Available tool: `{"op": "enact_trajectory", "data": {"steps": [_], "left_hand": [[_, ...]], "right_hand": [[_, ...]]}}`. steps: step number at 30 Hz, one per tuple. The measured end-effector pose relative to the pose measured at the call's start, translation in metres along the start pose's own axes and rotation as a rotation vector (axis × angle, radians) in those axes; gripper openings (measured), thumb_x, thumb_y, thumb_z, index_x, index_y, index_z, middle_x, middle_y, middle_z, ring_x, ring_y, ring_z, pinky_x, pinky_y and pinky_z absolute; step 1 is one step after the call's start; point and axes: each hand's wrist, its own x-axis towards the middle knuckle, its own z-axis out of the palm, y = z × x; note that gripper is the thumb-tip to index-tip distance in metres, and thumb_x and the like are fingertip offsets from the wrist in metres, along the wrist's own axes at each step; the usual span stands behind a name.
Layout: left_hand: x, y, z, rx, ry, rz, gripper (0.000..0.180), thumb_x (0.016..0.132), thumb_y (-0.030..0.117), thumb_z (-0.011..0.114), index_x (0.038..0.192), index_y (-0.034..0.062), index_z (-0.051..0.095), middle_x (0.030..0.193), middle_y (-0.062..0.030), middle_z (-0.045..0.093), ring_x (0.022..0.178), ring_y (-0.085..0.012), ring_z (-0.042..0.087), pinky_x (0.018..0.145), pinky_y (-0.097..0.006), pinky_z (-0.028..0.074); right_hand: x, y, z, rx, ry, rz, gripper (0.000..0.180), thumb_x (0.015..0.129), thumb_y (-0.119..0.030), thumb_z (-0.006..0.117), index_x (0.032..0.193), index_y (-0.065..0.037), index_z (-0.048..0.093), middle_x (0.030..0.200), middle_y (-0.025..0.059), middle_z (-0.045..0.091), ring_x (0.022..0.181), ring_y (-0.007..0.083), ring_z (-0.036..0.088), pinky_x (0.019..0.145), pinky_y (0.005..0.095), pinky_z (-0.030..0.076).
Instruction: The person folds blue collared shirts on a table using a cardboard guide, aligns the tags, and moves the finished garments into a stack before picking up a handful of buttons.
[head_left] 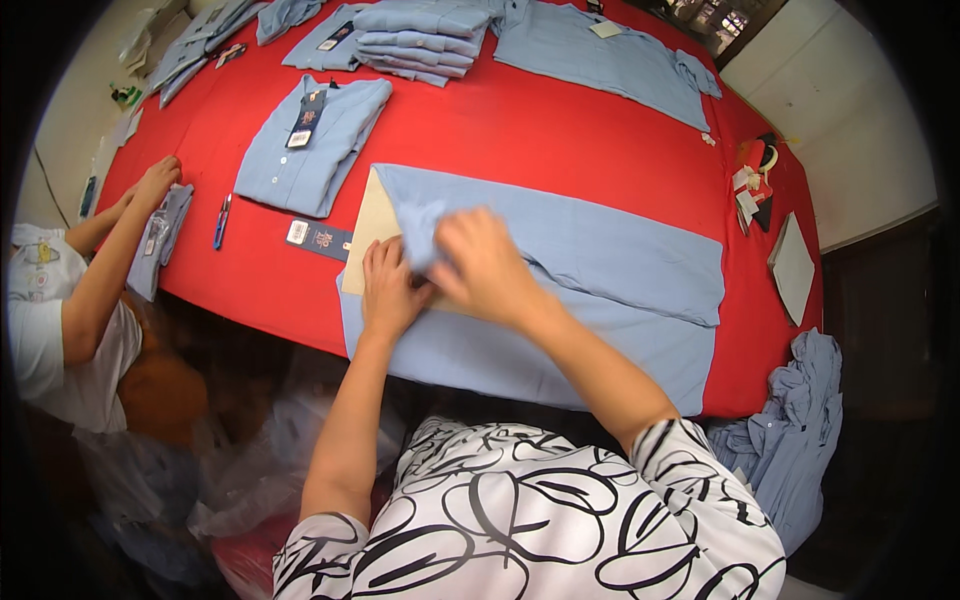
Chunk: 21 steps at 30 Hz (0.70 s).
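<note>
At the left end of the light-blue shirt [610,240], pressing down on the tan board [370,220] with the left hand [390,290], fingers laid along it slightly spread, thumb apart; probably to stop board and cloth from slipping. Just beside, working bunched cloth over the board with the right hand [490,260]; fingers seemingly around the fabric, but blurred, so cannot tell if really pinching. Held close together, likely so as to anchor with one and move cloth with the other.

Around the hands: shirt stretched lengthwise along the near side of the red-covered desk [440,130], probably for easy reach with both arms. Board under the raised cloth, presumably as a stiff straight guide. Just left of the board, a dark tag [320,238] flat on the desk, likely handy there. Farther left, a blue pen [222,222], out of the cloth's way.

Beyond: a folded shirt [340,160] with tag face up, presumably for easy reading; then a stack of folded shirts [415,45], likely piled to save room. At far right of the far side, another spread shirt [600,65]. Off the right corner, a loose heap of blue garments [800,430]. At far left, a co-worker's hands [155,185] by a folded garment [160,240].
</note>
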Motion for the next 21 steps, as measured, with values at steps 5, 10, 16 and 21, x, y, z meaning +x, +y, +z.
{"op": "enact_trajectory", "data": {"steps": [5, 10, 16, 21], "left_hand": [[0.003, 0.003, 0.001, -0.014, -0.008, -0.032, 0.025, 0.083, 0.016, 0.057, 0.106, 0.0143, 0.064, 0.113, -0.0024, 0.056, 0.116, -0.0236, 0.05, 0.112, -0.049, 0.029], [0.001, 0.003, -0.005, -0.055, -0.053, -0.046, 0.018, 0.082, 0.009, 0.054, 0.092, 0.0148, 0.067, 0.111, -0.0019, 0.057, 0.115, -0.0238, 0.05, 0.114, -0.047, 0.027], [0.003, 0.001, -0.001, -0.123, -0.039, -0.068, 0.012, 0.08, 0.008, 0.056, 0.086, 0.0118, 0.066, 0.111, -0.0029, 0.057, 0.114, -0.0243, 0.05, 0.114, -0.045, 0.027], [0.001, -0.009, 0.003, -0.184, -0.068, -0.089, 0.016, 0.081, 0.006, 0.054, 0.085, 0.0114, 0.068, 0.112, -0.0037, 0.058, 0.112, -0.0267, 0.05, 0.105, -0.041, 0.032]], "right_hand": [[-0.063, -0.099, -0.043, 0.678, -0.332, -0.192, 0.021, 0.078, -0.007, 0.07, 0.087, -0.001, 0.053, 0.111, 0.0136, 0.059, 0.089, 0.0302, 0.053, 0.077, 0.0401, 0.047], [-0.078, -0.089, -0.027, 0.545, -0.25, -0.016, 0.021, 0.076, -0.006, 0.071, 0.095, -0.007, 0.06, 0.125, 0.0118, 0.055, 0.095, 0.03, 0.052, 0.084, 0.0392, 0.046], [-0.125, -0.065, 0.063, 0.061, -0.436, -0.222, 0.025, 0.076, -0.003, 0.069, 0.099, -0.008, 0.062, 0.115, 0.0084, 0.056, 0.097, 0.0289, 0.052, 0.089, 0.0404, 0.042], [-0.103, -0.074, 0.048, 0.443, -0.313, -0.044, 0.015, 0.083, -0.006, 0.063, 0.097, -0.007, 0.06, 0.104, 0.0079, 0.06, 0.099, 0.0262, 0.055, 0.089, 0.0386, 0.044]]}}
